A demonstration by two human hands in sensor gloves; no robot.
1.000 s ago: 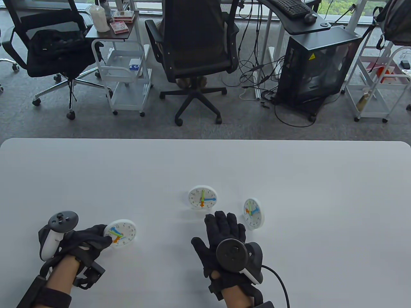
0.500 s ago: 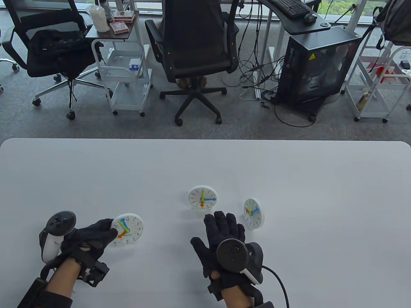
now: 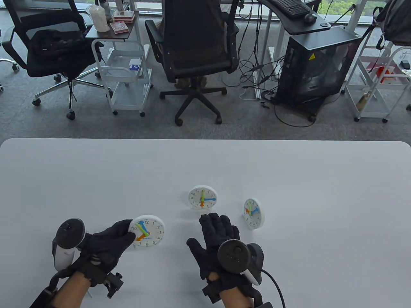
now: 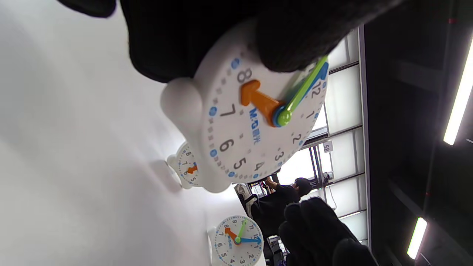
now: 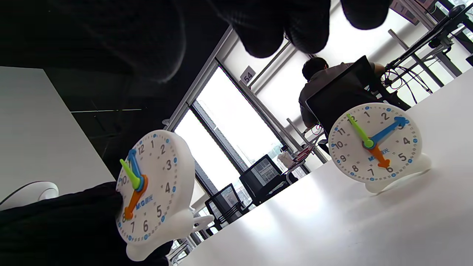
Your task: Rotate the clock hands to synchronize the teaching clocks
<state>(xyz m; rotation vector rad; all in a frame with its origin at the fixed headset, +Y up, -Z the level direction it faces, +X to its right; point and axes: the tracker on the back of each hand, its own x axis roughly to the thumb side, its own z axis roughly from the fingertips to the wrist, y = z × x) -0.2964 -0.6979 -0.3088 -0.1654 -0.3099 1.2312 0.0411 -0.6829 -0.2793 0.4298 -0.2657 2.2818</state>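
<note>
While the left hand (image 3: 107,242) grips the "M&G" clock (image 3: 149,231), the right hand (image 3: 218,239) lies open.

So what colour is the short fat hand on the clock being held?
Orange, clearest in the left wrist view.

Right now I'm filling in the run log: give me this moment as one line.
left hand: holds near clock by its left rim | right hand: free, open above table | middle clock, right clock: standing, untouched

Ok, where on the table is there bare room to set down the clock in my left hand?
Bare table stretches right of the right clock, across the far half, and left of the left hand. It is crowded between the held clock, middle clock and right hand.
</note>
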